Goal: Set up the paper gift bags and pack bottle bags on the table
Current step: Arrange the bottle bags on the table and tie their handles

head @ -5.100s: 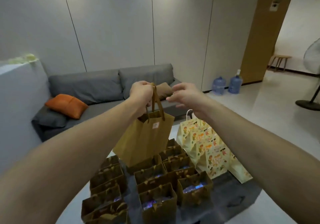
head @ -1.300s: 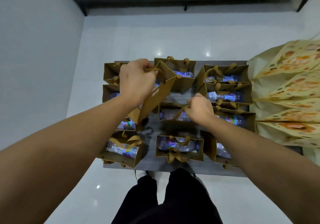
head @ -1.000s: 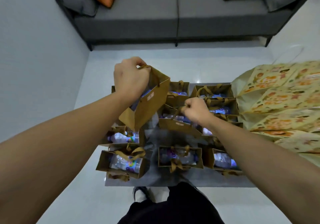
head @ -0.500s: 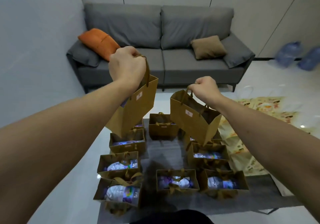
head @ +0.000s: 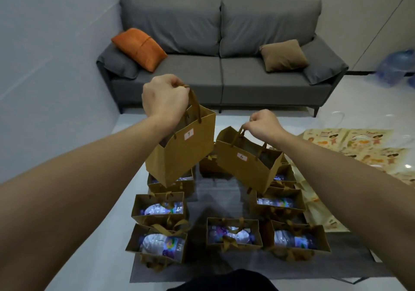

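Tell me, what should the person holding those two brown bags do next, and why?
Probably lower both onto the grey table, into the bare gap among the standing bags. The left hand holds bag 7 by its handles and the right hand holds bag 6, both lifted clear.

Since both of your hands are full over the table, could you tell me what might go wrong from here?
1. The tilted brown paper bag labelled 6, held by the right hand, hangs low over standing bottle-filled bags and could knock them over.
2. The brown paper bag labelled 7 hangs from the left hand by its ribbon handles; swinging could bump the bags below.
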Available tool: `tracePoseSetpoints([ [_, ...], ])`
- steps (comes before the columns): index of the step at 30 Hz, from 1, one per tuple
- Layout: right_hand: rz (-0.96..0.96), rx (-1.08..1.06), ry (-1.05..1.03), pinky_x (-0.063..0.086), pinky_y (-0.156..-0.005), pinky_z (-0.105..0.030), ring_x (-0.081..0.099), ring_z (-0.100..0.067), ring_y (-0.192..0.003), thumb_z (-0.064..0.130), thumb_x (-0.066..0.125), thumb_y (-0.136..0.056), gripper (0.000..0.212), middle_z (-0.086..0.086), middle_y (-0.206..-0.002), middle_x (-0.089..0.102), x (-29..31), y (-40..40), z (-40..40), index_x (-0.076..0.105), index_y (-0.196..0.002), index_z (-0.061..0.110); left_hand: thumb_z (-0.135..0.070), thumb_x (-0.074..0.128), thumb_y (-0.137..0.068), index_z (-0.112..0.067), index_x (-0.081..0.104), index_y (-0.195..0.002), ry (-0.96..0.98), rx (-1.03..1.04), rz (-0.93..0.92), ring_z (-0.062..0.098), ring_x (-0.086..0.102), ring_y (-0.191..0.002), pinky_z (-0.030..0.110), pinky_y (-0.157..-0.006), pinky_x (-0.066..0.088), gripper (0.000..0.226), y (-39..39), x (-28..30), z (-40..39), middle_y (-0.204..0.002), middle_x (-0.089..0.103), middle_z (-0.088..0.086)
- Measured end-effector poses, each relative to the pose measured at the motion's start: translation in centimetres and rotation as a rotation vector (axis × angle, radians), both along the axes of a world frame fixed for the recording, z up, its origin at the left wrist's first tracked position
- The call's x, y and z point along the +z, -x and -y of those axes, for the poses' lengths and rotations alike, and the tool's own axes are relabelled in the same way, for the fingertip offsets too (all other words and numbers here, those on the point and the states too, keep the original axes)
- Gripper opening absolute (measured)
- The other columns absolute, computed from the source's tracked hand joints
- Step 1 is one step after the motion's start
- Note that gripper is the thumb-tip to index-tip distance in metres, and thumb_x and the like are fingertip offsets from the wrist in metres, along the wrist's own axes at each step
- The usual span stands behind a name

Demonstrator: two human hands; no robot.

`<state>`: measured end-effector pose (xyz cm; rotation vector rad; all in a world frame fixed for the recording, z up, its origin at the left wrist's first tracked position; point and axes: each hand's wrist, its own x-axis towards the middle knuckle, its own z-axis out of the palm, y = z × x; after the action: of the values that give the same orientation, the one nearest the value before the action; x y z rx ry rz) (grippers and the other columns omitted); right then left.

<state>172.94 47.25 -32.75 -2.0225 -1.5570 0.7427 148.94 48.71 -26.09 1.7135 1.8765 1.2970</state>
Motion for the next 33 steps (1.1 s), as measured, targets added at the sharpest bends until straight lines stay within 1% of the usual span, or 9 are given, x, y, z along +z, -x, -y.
tracePoseSetpoints([
  [3,0.039,0.081,0.134,0.057,-0.064,-0.045,0.064,-0.030,-0.073,0.016,0.067,-0.087,0.022,-0.018,-0.071,0.062,-3.8,0.5,-0.4,0.067,-0.069,0.002,-0.025,0.068,-0.092,-0.023,0.077,-0.097,0.033,-0.012,-0.039,0.004,0.059,-0.074,0.019,-0.062,0.047,0.011,0.2,-1.7,-0.4,-0.079,0.065,-0.012],
  [6,0.075,0.189,0.236,0.053,-0.062,-0.040,0.062,-0.025,-0.073,0.014,0.064,-0.087,0.017,-0.015,-0.074,0.062,-7.1,1.1,-0.7,0.067,-0.073,0.005,-0.023,0.067,-0.094,-0.022,0.076,-0.100,0.081,-0.014,-0.052,0.005,0.060,-0.078,0.017,-0.065,0.048,0.011,0.6,-3.6,-1.0,-0.084,0.067,-0.010],
  [11,0.179,0.343,0.354,0.048,-0.057,-0.029,0.062,-0.021,-0.070,0.014,0.063,-0.091,0.021,-0.005,-0.069,0.059,-12.1,1.4,-2.0,0.063,-0.070,0.012,-0.020,0.068,-0.092,-0.023,0.077,-0.094,0.190,0.034,-0.037,0.012,0.063,-0.086,0.026,-0.071,0.056,0.010,1.3,-7.0,-2.2,-0.088,0.069,-0.008],
  [14,0.222,0.421,0.392,0.055,-0.063,-0.033,0.063,-0.020,-0.072,0.017,0.062,-0.093,0.019,-0.007,-0.075,0.063,-14.7,1.3,-3.4,0.065,-0.075,0.013,-0.023,0.069,-0.089,-0.023,0.079,-0.093,0.268,0.044,-0.018,0.013,0.064,-0.088,0.030,-0.075,0.058,0.010,1.7,-8.7,-2.8,-0.089,0.071,-0.008],
  [21,0.323,0.554,0.420,0.057,-0.075,-0.044,0.064,-0.029,-0.079,0.022,0.056,-0.098,0.025,-0.011,-0.080,0.064,-18.7,1.7,-7.0,0.062,-0.076,0.012,-0.017,0.074,-0.085,-0.024,0.078,-0.082,0.409,0.024,0.075,0.011,0.068,-0.077,0.020,-0.065,0.055,0.009,2.0,-11.7,-2.8,-0.077,0.071,-0.010],
  [25,0.315,0.522,0.416,0.057,-0.075,-0.048,0.065,-0.030,-0.078,0.031,0.060,-0.097,0.029,-0.013,-0.079,0.066,-20.7,1.7,-8.0,0.069,-0.081,0.008,-0.016,0.077,-0.083,-0.030,0.075,-0.076,0.444,-0.048,0.080,0.005,0.066,-0.073,0.013,-0.064,0.048,0.016,1.6,-13.1,-2.6,-0.071,0.069,-0.016],
  [27,0.221,0.426,0.392,0.057,-0.077,-0.043,0.066,-0.023,-0.080,0.040,0.065,-0.095,0.027,-0.006,-0.081,0.068,-21.4,1.4,-7.5,0.071,-0.089,0.014,-0.015,0.079,-0.081,-0.029,0.077,-0.077,0.500,-0.152,0.064,0.007,0.068,-0.077,0.022,-0.070,0.055,0.014,1.2,-13.5,-2.6,-0.075,0.072,-0.014],
  [30,0.073,0.203,0.233,0.056,-0.082,-0.037,0.067,-0.018,-0.090,0.041,0.062,-0.097,0.027,0.001,-0.094,0.073,-21.3,0.8,-5.9,0.072,-0.112,0.020,-0.010,0.082,-0.078,-0.027,0.079,-0.075,0.600,-0.284,0.064,0.012,0.071,-0.078,0.037,-0.077,0.061,0.016,0.1,-13.6,-2.9,-0.074,0.073,-0.011],
  [33,-0.135,0.058,0.250,0.056,-0.072,-0.035,0.070,-0.019,-0.081,0.048,0.054,-0.100,0.033,0.003,-0.081,0.072,-20.8,0.3,-4.4,0.073,-0.091,0.023,-0.008,0.083,-0.076,-0.025,0.080,-0.075,0.654,-0.408,0.072,0.011,0.068,-0.074,0.033,-0.075,0.058,0.017,-1.9,-13.4,-2.8,-0.072,0.073,-0.008],
])
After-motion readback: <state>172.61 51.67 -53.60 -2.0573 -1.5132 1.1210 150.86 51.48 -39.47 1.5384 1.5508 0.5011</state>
